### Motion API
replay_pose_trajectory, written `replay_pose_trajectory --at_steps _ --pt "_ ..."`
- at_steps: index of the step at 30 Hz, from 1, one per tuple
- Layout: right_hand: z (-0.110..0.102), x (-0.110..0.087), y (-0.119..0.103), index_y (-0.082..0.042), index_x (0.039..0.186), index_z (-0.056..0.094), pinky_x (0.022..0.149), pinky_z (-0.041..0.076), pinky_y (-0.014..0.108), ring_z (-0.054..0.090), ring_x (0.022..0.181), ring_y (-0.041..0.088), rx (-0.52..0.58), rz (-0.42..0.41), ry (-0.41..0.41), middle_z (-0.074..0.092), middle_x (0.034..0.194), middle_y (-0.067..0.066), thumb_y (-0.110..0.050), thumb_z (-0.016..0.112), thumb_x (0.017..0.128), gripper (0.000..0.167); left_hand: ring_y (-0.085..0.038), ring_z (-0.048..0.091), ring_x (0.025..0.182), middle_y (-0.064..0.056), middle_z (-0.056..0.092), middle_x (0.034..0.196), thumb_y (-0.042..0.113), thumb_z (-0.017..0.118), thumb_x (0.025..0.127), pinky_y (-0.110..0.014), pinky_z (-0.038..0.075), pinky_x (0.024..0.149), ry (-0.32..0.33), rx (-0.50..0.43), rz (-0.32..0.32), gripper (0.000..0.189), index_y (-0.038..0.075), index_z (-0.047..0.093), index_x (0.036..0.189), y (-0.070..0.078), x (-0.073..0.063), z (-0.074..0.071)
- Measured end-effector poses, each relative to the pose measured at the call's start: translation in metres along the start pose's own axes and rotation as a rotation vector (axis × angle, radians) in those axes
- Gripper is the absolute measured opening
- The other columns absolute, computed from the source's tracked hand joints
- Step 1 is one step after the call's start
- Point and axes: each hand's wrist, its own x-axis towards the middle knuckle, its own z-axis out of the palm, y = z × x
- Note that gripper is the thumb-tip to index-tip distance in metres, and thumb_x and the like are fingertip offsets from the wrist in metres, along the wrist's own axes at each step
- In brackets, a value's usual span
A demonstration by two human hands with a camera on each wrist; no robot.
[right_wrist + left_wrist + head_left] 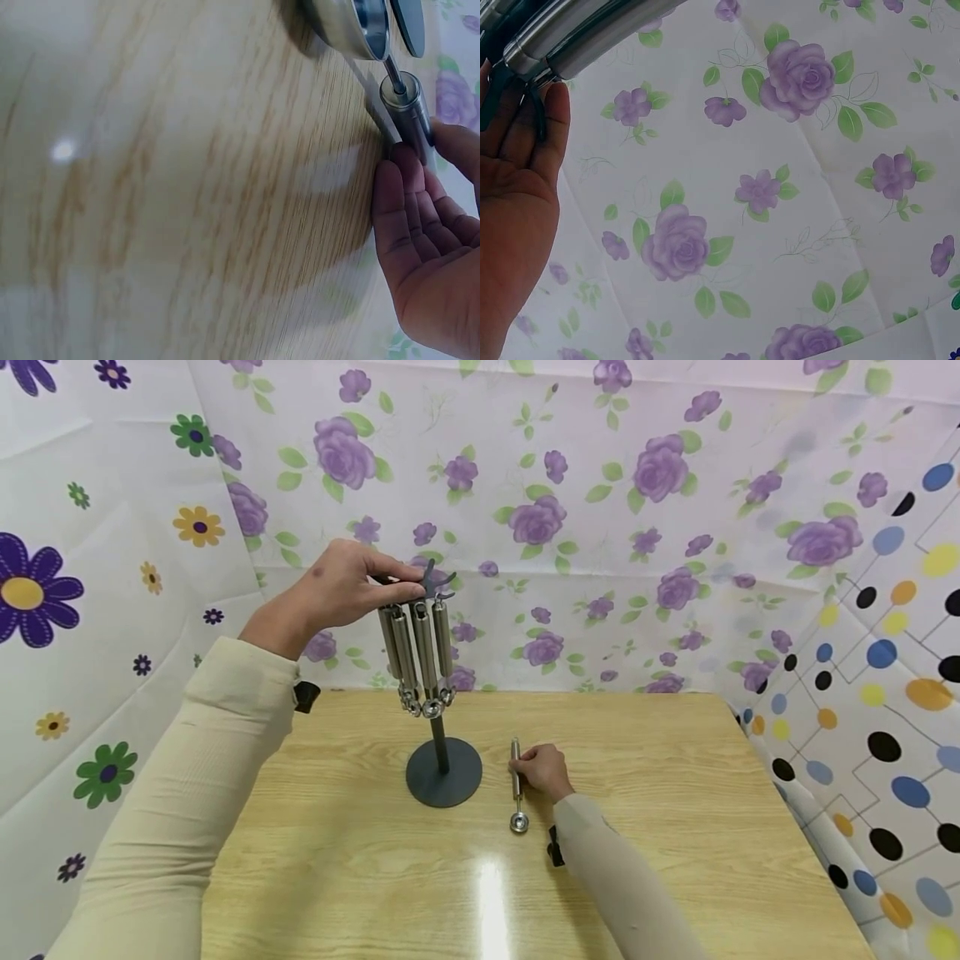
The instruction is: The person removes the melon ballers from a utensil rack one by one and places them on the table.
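A dark utensil stand [444,787] with a round base stands on the wooden table, left of centre. Several metal utensils [423,647] with tube-shaped handles and round ends hang from its hooks. My left hand [341,585] grips the stand's top between thumb and fingers. In the left wrist view, its fingers reach behind a dark hook [538,112]. To the right of the base, my right hand [546,770] pinches the handle of a small metal ladle [516,785]. The ladle's round bowl [337,26] points toward me, close over the tabletop.
The wooden table [637,860] backs onto a flowered cloth wall [540,518]. A cloth with large flowers [105,693] hangs at the left, one with coloured dots [885,677] at the right. Light glares on the tabletop near the front.
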Motion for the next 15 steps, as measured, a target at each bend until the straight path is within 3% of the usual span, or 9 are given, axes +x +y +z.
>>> replay_pose_trajectory --at_steps 15 --pt "0.0002 -0.0035 -0.0043 -0.004 0.078 0.076 0.053 0.046 0.026 0.060 0.060 0.013 -0.032 0.034 0.020 0.069 0.069 0.004 -0.021 0.081 0.086 0.019 -0.027 0.068 0.103 -0.013 0.071 0.118 0.024 0.071 0.096 -0.031 0.044 0.071 0.010 0.002 -0.001 0.026 0.012 0.076 0.119 -0.0005 -0.0007 0.0006"
